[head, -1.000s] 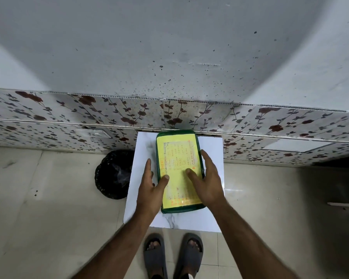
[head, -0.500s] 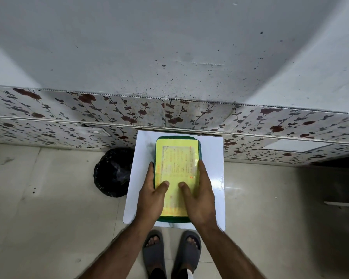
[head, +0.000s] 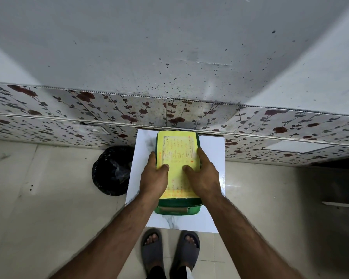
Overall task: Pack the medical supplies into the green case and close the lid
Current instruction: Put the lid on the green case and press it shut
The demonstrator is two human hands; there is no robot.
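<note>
- Since a second ago, both hands have slid from the lid's middle out to its long edges, and the case's near front wall has come into view.
- Green case point(head: 177, 208) sits on a white board point(head: 212, 150), its far end close to the flowered wall panel point(head: 270, 125).
- Its lid, covered by a yellow printed label point(head: 176, 150), lies down over the body; whether it is latched cannot be told.
- Left hand point(head: 154, 178) grips the lid's left edge, thumb pressed on the label and fingers wrapped down the side.
- Right hand point(head: 205, 176) grips the right edge the same way, thumb on the label and fingers over the side.
- Thumbs lie near each other at mid-lid but do not touch.
- Black bag point(head: 112, 170) rests on the floor just left of the board.
- Two feet in grey sandals point(head: 170, 250) stand at the board's near edge.
</note>
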